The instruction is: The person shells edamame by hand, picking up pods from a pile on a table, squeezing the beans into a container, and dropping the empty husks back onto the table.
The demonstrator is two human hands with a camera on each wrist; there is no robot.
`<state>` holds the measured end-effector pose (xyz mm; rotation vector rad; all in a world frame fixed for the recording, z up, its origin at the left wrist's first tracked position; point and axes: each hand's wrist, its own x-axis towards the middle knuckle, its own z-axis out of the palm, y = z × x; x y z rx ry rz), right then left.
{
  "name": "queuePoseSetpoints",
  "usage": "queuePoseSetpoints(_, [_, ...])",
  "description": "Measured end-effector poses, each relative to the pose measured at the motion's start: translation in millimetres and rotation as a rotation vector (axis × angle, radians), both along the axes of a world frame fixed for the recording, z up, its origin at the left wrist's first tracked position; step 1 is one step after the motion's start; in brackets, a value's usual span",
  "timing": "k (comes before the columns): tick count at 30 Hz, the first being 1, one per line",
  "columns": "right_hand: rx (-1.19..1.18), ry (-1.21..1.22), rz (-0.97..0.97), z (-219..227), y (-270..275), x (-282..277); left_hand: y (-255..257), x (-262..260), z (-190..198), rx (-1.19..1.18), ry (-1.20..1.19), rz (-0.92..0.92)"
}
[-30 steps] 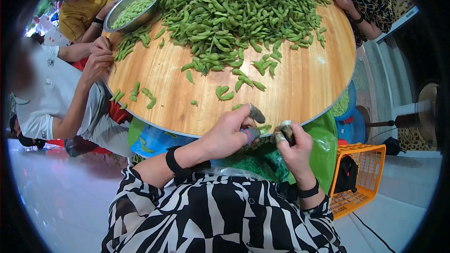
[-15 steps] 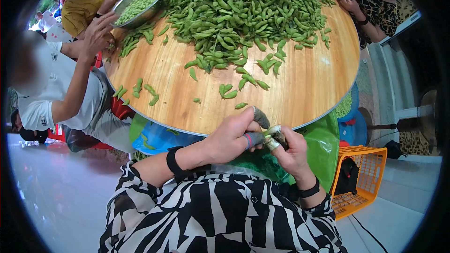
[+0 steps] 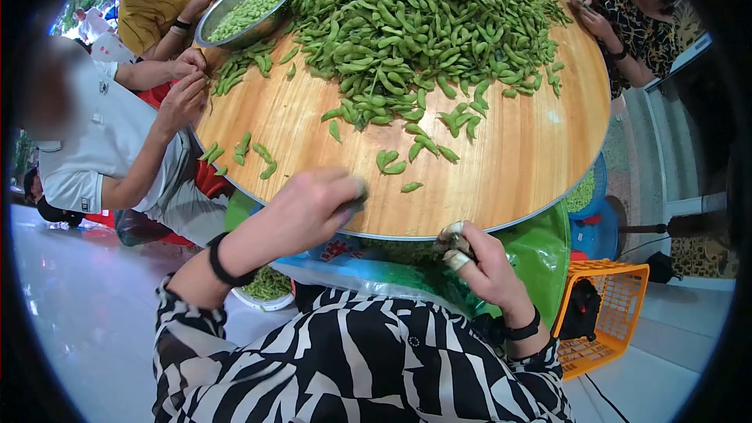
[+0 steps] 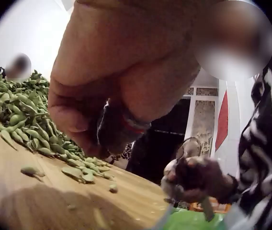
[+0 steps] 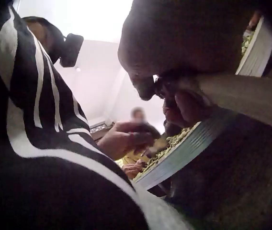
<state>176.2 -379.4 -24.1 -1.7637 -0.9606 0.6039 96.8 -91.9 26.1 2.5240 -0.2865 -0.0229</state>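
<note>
My left hand [image 3: 313,200], blurred, is over the table's near edge with its fingers curled, a dark cover on the thumb. A lone green soybean pod [image 3: 411,186] lies on the wood to its right, and a small group of pods [image 3: 390,163] lies behind that. My right hand [image 3: 484,262] stays at the table rim, thumb and fingers bent close together, with dark and whitish covers on the tips. I cannot tell whether either hand holds anything. A large heap of pods [image 3: 423,39] covers the far middle of the round wooden table [image 3: 509,180].
A metal bowl [image 3: 287,12] of shelled beans stands at the far left. People sit round the table, one in a white shirt [image 3: 117,141] at left. Below are a green plastic sheet [image 3: 544,247], a blue basin [image 3: 599,235], an orange crate [image 3: 638,298] and a basin of green pieces [image 3: 268,286].
My hands were together at the edge over a green pod. The left has since swung left, away from the right, which stays near the rim. The white-shirted person's raised hand has come down.
</note>
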Motion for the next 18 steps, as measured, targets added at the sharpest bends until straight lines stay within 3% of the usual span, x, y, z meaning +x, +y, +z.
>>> queuePoseSetpoints(2, [-0.005,0.284,-0.073,8,-1,2,-15,25,-21,0.043,-0.199,0.055])
queuePoseSetpoints(5, [-0.036,0.353,-0.068,6,-2,1,-25,51,-53,0.068,-0.261,0.061])
queuePoseSetpoints(8, [-0.003,0.384,-0.079,3,-2,-2,-31,56,-48,0.074,-0.327,0.095])
queuePoseSetpoints(12, [0.0,0.476,-0.11,5,-1,-2,-36,55,-52,0.14,-0.321,0.021])
queuePoseSetpoints(14, [-0.001,0.46,-0.156,4,1,-2,-42,47,-49,0.22,-0.315,-0.141])
queuePoseSetpoints(18, [0.048,0.482,-0.15,6,2,0,-41,48,-49,0.093,-0.168,-0.029])
